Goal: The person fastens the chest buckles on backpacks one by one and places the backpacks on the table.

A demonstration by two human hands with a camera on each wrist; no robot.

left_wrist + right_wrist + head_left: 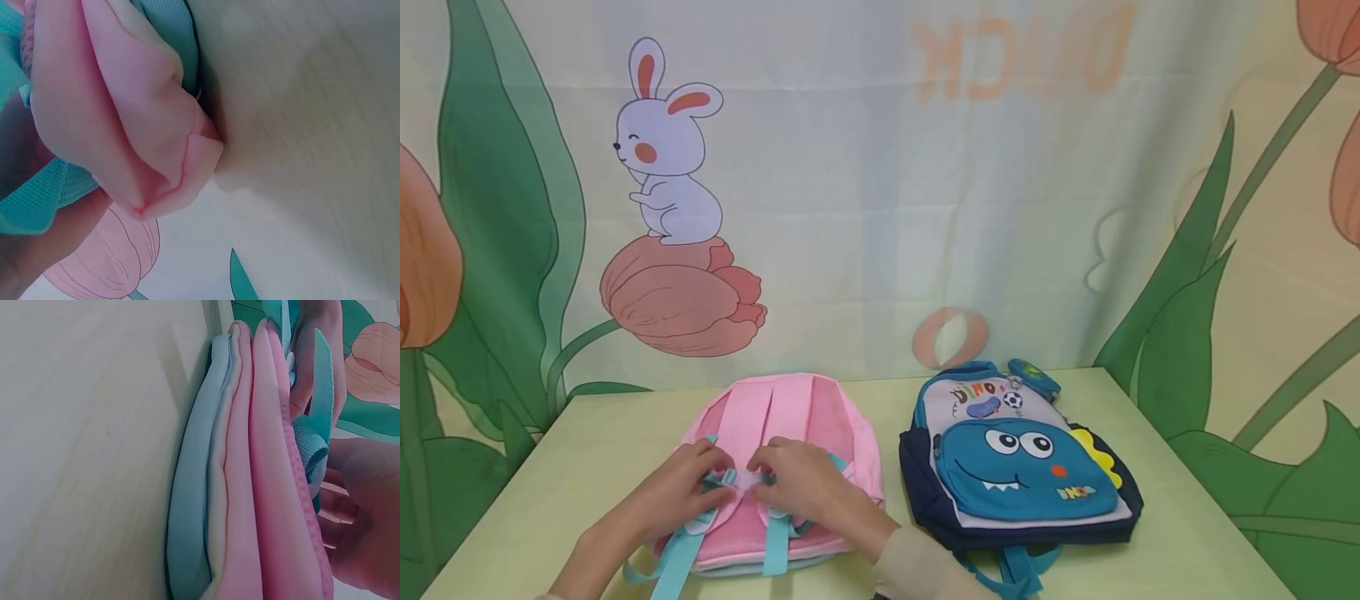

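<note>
A pink backpack (842, 433) lies on the table with its shoulder straps facing up. Over the middle of it, my left hand (681, 487) pinches a turquoise strap end beside a pale, whitish clip-like piece (746, 481). From the other side, my right hand (805, 479) holds the same pale piece with curled fingers; its exact kind is too blurred to tell. Loose turquoise webbing (679, 562) hangs below the hands. In the right wrist view, the backpack's pink side (275, 456) shows on edge, with turquoise webbing (322, 381) sticking up near the fingers.
To the right lies a blue dinosaur backpack (1022, 467), face up, with a small pouch (1034, 379) at its top. Both bags rest on a pale yellow table (1180, 500). A printed curtain (850, 208) hangs behind the table.
</note>
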